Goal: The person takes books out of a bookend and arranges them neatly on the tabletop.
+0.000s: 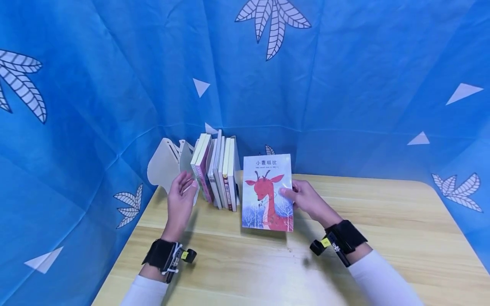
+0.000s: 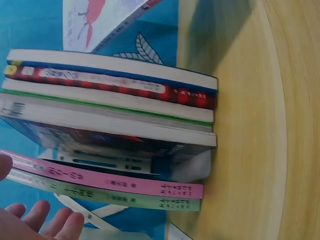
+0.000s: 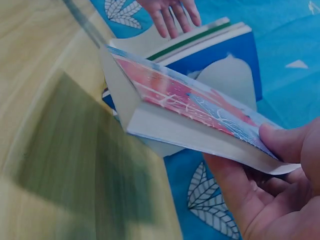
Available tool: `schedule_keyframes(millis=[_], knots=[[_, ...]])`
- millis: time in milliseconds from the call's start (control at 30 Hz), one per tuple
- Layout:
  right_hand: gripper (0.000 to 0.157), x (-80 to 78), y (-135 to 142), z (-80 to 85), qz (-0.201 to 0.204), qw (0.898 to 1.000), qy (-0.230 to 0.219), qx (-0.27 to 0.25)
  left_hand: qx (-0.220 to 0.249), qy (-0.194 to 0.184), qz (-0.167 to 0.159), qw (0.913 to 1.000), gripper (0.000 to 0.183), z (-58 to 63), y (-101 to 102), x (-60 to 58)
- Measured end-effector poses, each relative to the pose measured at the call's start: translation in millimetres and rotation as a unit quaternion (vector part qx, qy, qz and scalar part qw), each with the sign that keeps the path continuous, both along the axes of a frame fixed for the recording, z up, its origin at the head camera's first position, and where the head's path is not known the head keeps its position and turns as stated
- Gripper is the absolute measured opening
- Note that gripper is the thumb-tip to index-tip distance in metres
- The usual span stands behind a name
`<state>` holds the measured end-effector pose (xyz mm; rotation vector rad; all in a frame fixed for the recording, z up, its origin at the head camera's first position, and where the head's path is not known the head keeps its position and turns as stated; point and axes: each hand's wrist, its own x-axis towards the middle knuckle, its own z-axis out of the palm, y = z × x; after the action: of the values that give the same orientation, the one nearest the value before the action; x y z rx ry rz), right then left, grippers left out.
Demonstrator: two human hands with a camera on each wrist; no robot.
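My right hand (image 1: 308, 199) grips a picture book (image 1: 257, 208) by its right edge, thumb on the cover and fingers behind. The cover shows a red deer over pale blue trees and faces up toward me. Above the wood table, the book is tilted, its page edges showing in the right wrist view. My left hand (image 1: 181, 199) is beside the left end of a row of upright books (image 1: 223, 170), fingers loosely bent and holding nothing. Nearest to it are a pink-spined book (image 2: 120, 181) and a green-spined book (image 2: 120, 196), leaning slightly.
A white bookend rack (image 1: 162, 163) stands at the row's left, with another bookend plate (image 3: 227, 80) at its right end. Behind the wooden table (image 1: 383, 221) hangs a blue leaf-patterned cloth (image 1: 344, 85). Both wrists wear black straps with small cameras.
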<state>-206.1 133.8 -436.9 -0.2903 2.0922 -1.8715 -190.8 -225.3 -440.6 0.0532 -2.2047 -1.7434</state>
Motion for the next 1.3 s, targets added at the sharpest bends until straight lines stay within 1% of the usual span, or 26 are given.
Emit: schedule_keyframes(millis=[133, 233, 300, 400, 500, 567, 667, 800, 900, 967, 1067, 1200, 1233, 1300], knots=[[0.03, -11.5, -4.9, -8.2, -0.014, 0.999, -0.028, -0.017, -0.013, 0.004, -0.018, 0.9997, 0.052, -11.2, -2.8, -12.9], [0.031, -19.1, -8.7, -15.8, -0.01, 0.999, -0.039, -0.021, -0.015, 0.004, -0.027, 0.9995, 0.053, -14.5, -3.3, -19.2], [0.031, -23.7, -11.4, -20.7, -0.009, 0.999, -0.043, -0.017, -0.011, -0.005, -0.039, 0.9992, 0.053, -13.7, -3.1, -21.8], [0.03, -29.5, -14.9, -27.8, -0.019, 0.998, -0.055, -0.009, -0.009, -0.027, -0.064, 0.9975, 0.056, -4.5, -0.2, -21.5], [0.027, -34.3, -19.5, -33.0, -0.044, 0.996, -0.074, 0.016, -0.024, -0.056, -0.088, 0.9942, 0.058, 4.8, 2.2, -19.9], [0.026, -37.5, -23.4, -35.3, -0.06, 0.994, -0.081, 0.038, -0.034, -0.071, -0.101, 0.9917, 0.059, 7.3, 2.1, -19.8], [0.025, -43.0, -29.6, -39.5, -0.072, 0.992, -0.081, 0.069, -0.048, -0.092, -0.113, 0.9881, 0.06, 4.9, -0.6, -21.9], [0.025, -49.5, -36.0, -45.7, -0.082, 0.987, -0.08, 0.111, -0.044, -0.105, -0.134, 0.9845, 0.062, -1.8, -4.5, -25.4], [0.024, -51.8, -39.2, -48.6, -0.096, 0.98, -0.076, 0.155, -0.03, -0.102, -0.145, 0.9837, 0.065, -13.0, -8.9, -31.7], [0.024, -52.7, -40.8, -50.1, -0.104, 0.974, -0.065, 0.189, -0.034, -0.097, -0.145, 0.9841, 0.066, -20.9, -11.4, -36.1], [0.022, -53.6, -42.1, -52.5, -0.117, 0.96, -0.044, 0.251, -0.044, -0.085, -0.133, 0.9866, 0.067, -31.3, -13.2, -41.9], [0.023, -53.3, -41.4, -55.6, -0.123, 0.939, -0.028, 0.319, -0.055, -0.073, -0.116, 0.989, 0.067, -37.3, -12.5, -44.5], [0.024, -53.0, -41.1, -56.2, -0.123, 0.935, -0.026, 0.331, -0.057, -0.073, -0.112, 0.9894, 0.067, -38.0, -12.1, -44.3], [0.026, -52.2, -40.5, -56.9, -0.123, 0.93, -0.024, 0.344, -0.06, -0.074, -0.104, 0.99, 0.067, -39.5, -11.6, -44.2]])
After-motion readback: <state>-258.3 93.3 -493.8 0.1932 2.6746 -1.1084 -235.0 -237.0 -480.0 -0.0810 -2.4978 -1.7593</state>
